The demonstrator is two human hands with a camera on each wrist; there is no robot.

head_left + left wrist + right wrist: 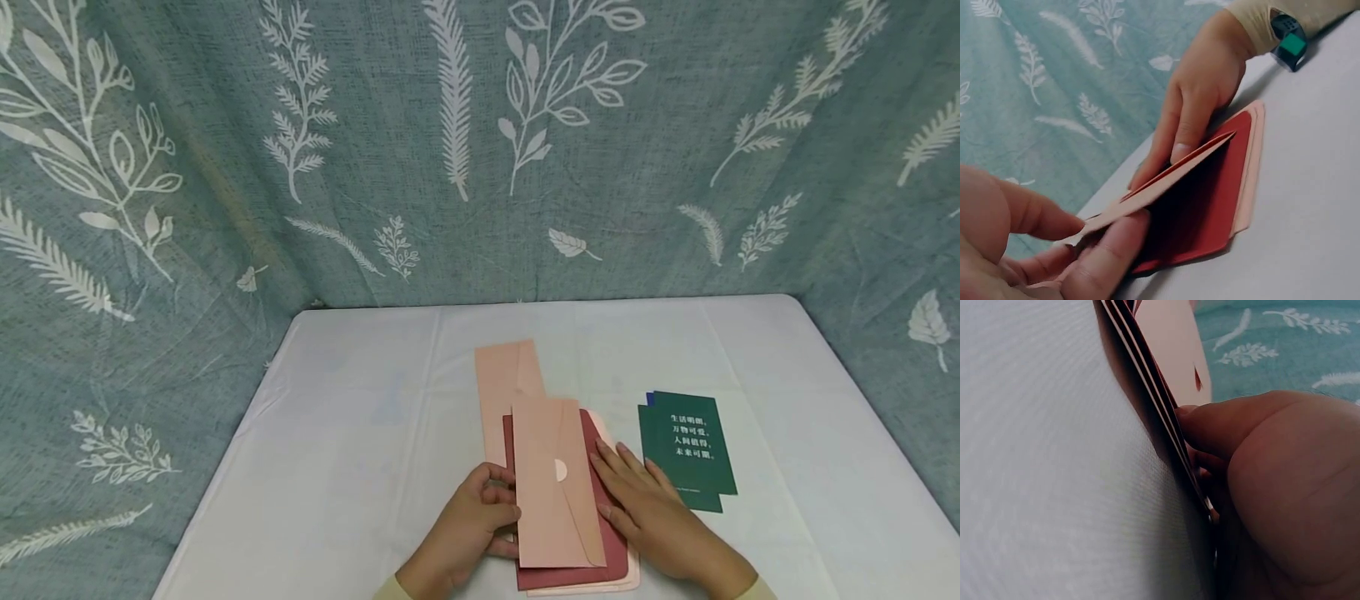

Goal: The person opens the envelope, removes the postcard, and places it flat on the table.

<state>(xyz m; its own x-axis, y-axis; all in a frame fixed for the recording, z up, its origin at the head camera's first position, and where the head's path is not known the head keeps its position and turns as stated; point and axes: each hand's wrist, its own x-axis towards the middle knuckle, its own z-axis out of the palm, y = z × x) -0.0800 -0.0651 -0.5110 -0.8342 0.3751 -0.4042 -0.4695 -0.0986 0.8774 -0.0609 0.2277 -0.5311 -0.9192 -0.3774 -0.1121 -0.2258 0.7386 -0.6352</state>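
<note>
A pink envelope (546, 492) with a pale round seal on its flap lies uppermost on a stack in the head view. My left hand (472, 525) pinches its left edge between thumb and fingers. The left wrist view shows that edge lifted, with a dark gap over the dark red envelope (1225, 194) below. Paler pink envelopes (1249, 200) stick out underneath. Fairly straight fingers of my right hand (656, 517) rest along the stack's right side, on the dark red envelope. In the right wrist view, the right thumb (1210, 425) touches the layered edges.
Another pink envelope (504, 379) lies partly under the stack, reaching toward the back. To the right of the stack are overlapping dark green cards (693, 471) with white writing, a blue corner (650, 398) peeking out. Behind the white-covered table (360, 392) hangs a leaf-patterned curtain (390, 150).
</note>
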